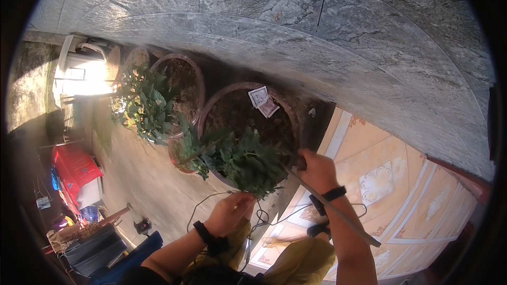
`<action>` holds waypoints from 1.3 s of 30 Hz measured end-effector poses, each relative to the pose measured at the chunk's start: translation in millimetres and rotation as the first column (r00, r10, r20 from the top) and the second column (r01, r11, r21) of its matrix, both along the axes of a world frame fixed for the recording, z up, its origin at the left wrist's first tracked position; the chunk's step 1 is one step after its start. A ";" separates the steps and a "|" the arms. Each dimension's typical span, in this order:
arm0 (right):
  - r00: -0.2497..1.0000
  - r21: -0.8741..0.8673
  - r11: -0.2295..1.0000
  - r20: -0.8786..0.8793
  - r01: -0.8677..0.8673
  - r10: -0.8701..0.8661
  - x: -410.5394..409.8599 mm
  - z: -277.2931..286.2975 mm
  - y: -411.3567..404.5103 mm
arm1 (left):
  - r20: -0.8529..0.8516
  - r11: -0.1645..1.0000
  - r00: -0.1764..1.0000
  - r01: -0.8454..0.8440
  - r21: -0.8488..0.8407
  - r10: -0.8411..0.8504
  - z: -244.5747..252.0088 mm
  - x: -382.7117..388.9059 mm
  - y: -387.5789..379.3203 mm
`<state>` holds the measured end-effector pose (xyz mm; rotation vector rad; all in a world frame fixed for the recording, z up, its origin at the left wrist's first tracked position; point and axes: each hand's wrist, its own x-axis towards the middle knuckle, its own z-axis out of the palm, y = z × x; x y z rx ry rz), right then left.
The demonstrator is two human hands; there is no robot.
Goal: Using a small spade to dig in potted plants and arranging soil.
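My left hand (231,213) has its fingers curled together at the lower edge of a leafy green plant (249,162); whether it pinches a leaf or stem cannot be told. The plant spreads over a large round pot (291,116) of dark soil. At the pot's right rim is my right hand (319,170), fingers bent, their tips partly hidden. A brown stick (336,211) slants from the leaves past this hand and over my forearm; its grip is unclear. Two small printed paper pieces (264,102) lie on the soil. A thin black cable (259,221) loops below the plant.
More round pots (202,83) with plants (154,107) stand to the left along a grey tiled wall (253,35). At lower left are a red bag (75,170), a black container (97,247) and other goods. Patterned floor tiles (376,182) lie to the right.
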<state>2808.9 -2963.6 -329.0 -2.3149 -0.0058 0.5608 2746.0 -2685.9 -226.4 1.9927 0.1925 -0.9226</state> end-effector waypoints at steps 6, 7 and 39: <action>0.879 0.348 0.829 -0.361 0.437 -0.312 0.0 -66.6 -28.3 | -0.019 0.999 0.999 0.031 0.017 -0.031 -31.1 -17.0 -6.5; 0.881 0.346 0.832 -0.359 0.433 -0.309 -2.5 -73.4 -31.9 | -0.050 0.998 0.997 0.056 0.017 -0.055 -33.0 -17.5 -8.3; 0.992 0.071 0.992 -0.054 -0.107 0.111 32.1 34.1 -25.7 | -0.026 0.983 0.988 -0.150 0.109 0.154 -95.1 -33.1 53.1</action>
